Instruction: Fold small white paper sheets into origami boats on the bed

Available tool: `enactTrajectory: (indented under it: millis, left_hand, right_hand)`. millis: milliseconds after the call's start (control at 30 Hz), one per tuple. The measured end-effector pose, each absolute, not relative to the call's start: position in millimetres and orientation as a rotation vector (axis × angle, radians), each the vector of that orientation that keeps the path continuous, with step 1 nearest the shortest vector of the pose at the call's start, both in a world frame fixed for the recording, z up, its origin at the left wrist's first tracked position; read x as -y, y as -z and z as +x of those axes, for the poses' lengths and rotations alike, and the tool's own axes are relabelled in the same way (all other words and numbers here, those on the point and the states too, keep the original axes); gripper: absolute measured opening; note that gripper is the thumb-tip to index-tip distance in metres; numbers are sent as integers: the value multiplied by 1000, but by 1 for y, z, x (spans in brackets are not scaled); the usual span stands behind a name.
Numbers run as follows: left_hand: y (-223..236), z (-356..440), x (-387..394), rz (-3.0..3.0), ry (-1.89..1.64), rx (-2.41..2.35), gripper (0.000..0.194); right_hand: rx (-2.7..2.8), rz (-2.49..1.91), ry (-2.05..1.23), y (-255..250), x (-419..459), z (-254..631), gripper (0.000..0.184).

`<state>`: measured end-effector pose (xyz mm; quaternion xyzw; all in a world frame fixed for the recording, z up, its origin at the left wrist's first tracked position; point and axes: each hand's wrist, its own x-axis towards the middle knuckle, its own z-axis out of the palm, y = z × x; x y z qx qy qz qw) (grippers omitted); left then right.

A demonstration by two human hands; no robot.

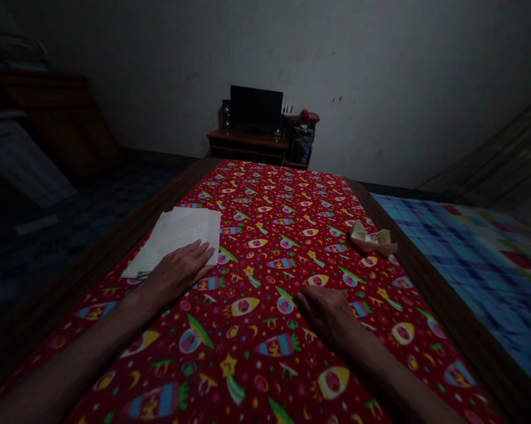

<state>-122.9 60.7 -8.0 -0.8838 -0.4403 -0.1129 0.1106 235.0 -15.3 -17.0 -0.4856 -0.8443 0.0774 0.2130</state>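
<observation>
Hands bare, left one flat on pale, uneven-edged paper

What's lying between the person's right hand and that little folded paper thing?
Nothing: between the right hand and the folded paper shape, the head view shows only bare patterned red cloth.
</observation>
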Motion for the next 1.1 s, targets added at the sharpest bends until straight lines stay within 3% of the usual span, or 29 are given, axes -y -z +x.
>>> enactTrajectory:
  millis: [433, 600, 733, 900, 1000, 1100]
  left_hand:
    - [7, -111, -50, -2619, 423, 1326, 40]
    - [4, -98, -43, -2565, 677, 1312, 29]
    - [-6, -64, -22, -2707, 627, 1176, 21]
    - [-11, -9, 7, -2887, 489, 998, 14]
    - [-13, 14, 17, -2959, 490, 878, 14]
    - [-19, 19, 20, -3035, 573, 865, 20]
  right_hand:
    - [2342, -1340, -238, 15, 17, 234, 26]
    - [2363, -1348, -201, 17, 16, 236, 26]
    - [2345, -1278, -130, 23, 13, 239, 16]
    - [2315, -1156, 60, 22, 16, 229, 47]
    - [2348, -1062, 94, 21, 19, 224, 37]
    - [2391, -912, -128, 21, 19, 227, 27]
